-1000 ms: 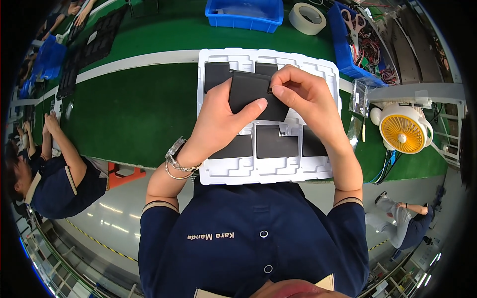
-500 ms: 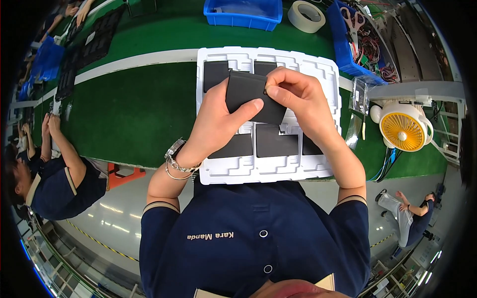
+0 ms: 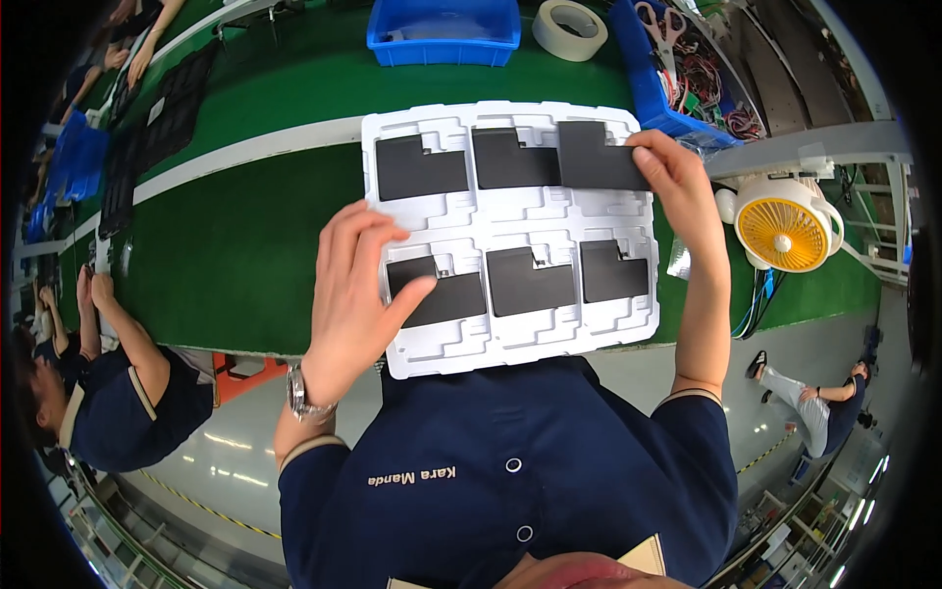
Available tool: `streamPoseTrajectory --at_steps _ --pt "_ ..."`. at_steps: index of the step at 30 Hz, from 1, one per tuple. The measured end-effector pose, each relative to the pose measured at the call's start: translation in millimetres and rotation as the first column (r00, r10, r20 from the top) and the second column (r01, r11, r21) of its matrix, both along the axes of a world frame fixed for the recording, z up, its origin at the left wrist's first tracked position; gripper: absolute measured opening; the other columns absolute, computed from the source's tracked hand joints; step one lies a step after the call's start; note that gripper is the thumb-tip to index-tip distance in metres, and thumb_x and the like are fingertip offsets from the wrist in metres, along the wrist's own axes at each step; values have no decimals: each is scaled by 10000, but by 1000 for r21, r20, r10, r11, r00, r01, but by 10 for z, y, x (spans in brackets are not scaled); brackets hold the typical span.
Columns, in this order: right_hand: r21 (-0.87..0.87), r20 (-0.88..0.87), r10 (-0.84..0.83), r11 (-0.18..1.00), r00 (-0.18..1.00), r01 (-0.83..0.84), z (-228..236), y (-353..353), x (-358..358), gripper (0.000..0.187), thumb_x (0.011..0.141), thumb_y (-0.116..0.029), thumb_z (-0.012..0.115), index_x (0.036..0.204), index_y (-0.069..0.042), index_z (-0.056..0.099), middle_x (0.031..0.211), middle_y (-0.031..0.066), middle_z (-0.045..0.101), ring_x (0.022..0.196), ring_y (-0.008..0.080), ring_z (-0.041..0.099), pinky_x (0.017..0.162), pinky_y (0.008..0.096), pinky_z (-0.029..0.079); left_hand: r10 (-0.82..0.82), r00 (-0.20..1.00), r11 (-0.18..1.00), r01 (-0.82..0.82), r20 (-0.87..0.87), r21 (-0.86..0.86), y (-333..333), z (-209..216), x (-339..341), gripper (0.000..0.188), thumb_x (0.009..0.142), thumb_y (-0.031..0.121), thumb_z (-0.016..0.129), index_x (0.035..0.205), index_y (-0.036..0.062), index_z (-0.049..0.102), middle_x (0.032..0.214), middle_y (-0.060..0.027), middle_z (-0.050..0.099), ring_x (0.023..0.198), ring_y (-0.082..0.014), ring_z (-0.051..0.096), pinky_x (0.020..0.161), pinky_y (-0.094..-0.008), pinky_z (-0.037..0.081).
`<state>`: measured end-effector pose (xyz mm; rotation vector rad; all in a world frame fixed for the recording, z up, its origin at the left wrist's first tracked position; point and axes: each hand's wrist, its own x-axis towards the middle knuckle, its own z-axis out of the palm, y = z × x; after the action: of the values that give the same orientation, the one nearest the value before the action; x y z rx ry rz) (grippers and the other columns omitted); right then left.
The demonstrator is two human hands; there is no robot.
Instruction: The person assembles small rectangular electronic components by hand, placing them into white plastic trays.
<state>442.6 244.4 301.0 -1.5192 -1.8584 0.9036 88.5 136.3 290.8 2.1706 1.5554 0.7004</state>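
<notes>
Half a second earlier, a notched black panel (image 3: 594, 162) was gripped between both hands above the middle of the white moulded tray (image 3: 520, 351). Now it has been carried to the tray's upper-right compartment, where only bare white plastic could be seen before, and its right end is pinched by the right hand (image 3: 677, 169). The panel has been let go of by the left hand (image 3: 355, 280), whose fingers are spread loosely over the tray's left edge, with the thumb above the lower-left panel (image 3: 453, 300); whether that panel is touched cannot be told.

For the work in hand, this appears to put the panel at the only compartment without one. It is judged to be not yet fully seated, since its left edge seems to overlap the upper-middle panel (image 3: 505, 162). Its notch is turned to the upper right, as on the five other panels. The tray is supported by the green tabletop (image 3: 245, 216).
</notes>
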Motion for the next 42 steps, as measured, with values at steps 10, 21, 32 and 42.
streamPoseTrajectory --at_steps 10,21,32,42 --pt "541 529 -291 839 797 -52 -419 33 -95 302 822 -200 726 1036 -28 599 898 122 578 850 310 565 744 412 470 -37 999 995 33 -40 -93 -211 -2 -25 620 658 232 845 1155 63 516 1405 -158 406 1411 -388 258 1136 -514 246" --pt "133 -84 353 931 932 -341 269 -337 -853 290 857 -206 697 1059 -20 600 871 116 632 830 268 620 734 358 480 258 672 943 -19 694 -333 -46 45 154 290 814 122 767 1002 -3 587 901 -32 633 828 -94 608 730 -253 497" --pt "43 -330 417 903 847 -428 301 -487 -1297 125 904 -118 634 930 -1 600 848 56 613 788 162 557 750 303 459 315 485 877 179 816 -446 73 93 245 228 883 138 692 1033 -23 634 912 -39 666 764 -82 608 691 -243 509" --pt "-109 -485 319 902 814 -419 183 -497 -1273 96 908 -88 626 919 4 599 860 41 589 786 137 536 747 284 444 209 596 936 108 776 -334 99 55 370 247 858 153 697 1030 -8 621 870 -46 664 783 -104 615 706 -270 503"
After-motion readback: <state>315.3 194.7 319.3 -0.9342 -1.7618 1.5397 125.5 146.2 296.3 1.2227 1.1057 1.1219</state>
